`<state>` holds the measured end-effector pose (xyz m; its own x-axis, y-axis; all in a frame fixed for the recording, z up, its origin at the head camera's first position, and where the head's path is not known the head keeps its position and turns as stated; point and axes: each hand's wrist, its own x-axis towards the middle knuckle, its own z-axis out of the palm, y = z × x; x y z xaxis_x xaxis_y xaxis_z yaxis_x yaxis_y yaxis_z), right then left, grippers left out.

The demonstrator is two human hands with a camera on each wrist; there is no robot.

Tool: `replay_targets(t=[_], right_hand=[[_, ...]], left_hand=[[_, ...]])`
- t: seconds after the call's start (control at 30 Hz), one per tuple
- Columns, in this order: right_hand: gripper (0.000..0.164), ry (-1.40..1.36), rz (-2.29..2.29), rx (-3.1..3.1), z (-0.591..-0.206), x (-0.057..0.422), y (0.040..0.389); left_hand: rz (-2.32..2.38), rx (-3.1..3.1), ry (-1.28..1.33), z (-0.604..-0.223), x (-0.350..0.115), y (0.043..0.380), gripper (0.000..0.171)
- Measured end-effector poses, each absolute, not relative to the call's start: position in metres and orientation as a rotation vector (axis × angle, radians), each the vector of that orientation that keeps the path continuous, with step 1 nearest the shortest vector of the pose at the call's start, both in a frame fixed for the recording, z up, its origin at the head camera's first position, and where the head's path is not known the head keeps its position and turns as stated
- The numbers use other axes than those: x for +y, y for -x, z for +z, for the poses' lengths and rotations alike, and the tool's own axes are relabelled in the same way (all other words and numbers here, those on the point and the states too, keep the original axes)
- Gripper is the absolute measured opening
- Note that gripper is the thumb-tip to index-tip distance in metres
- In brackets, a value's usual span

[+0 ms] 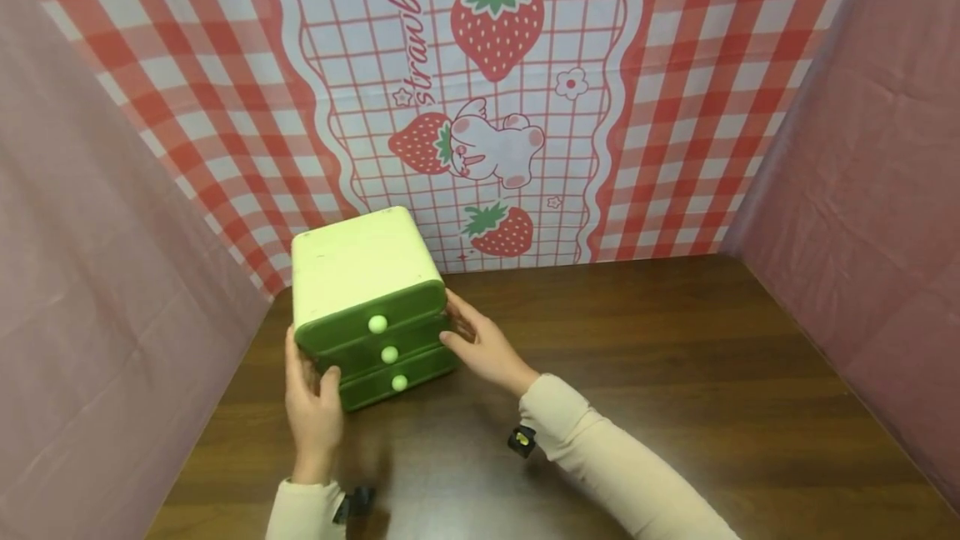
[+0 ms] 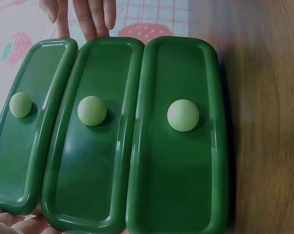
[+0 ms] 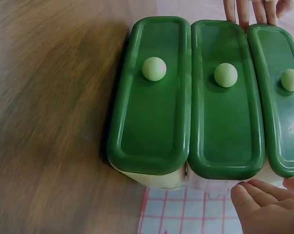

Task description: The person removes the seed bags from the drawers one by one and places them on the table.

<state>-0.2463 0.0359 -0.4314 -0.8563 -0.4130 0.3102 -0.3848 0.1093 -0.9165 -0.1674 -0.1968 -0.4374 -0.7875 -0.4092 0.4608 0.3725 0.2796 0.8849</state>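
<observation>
A small chest of drawers [image 1: 363,269] stands at the left of the table, with a pale yellow-green top and three dark green drawer fronts. Each front carries a round pale green knob [image 2: 183,115]; all the drawers look closed. My left hand [image 1: 311,419] lies against its left side, fingers fairly straight along the wall and thumb near the front edge. On the opposite side, my right hand [image 1: 487,350] touches the wall with extended fingers, its thumb by the front edge. The right wrist view shows the right hand [image 3: 271,207] beside the upper drawers. The chest's back is hidden.
The brown wooden table [image 1: 637,373] extends to the right and front. Behind it hangs a red-and-white checked cloth [image 1: 675,107] with strawberry prints. Pink cloth walls [image 1: 97,273] enclose the left and right sides.
</observation>
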Motion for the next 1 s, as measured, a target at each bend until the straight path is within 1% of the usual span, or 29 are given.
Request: replay_targets(t=[0.5,1.0], right_hand=[[0.067,0.764,-1.937,2.435,-0.437,0.089,0.231],[0.066,0.674,-1.956,2.561,-0.44,0.142,0.216]], left_hand=[[-1.635,-1.986,0.145,-0.442,-0.168,0.187,0.083],[-1.719,-2.035,0.345,-0.444,-0.13,0.202,0.082]])
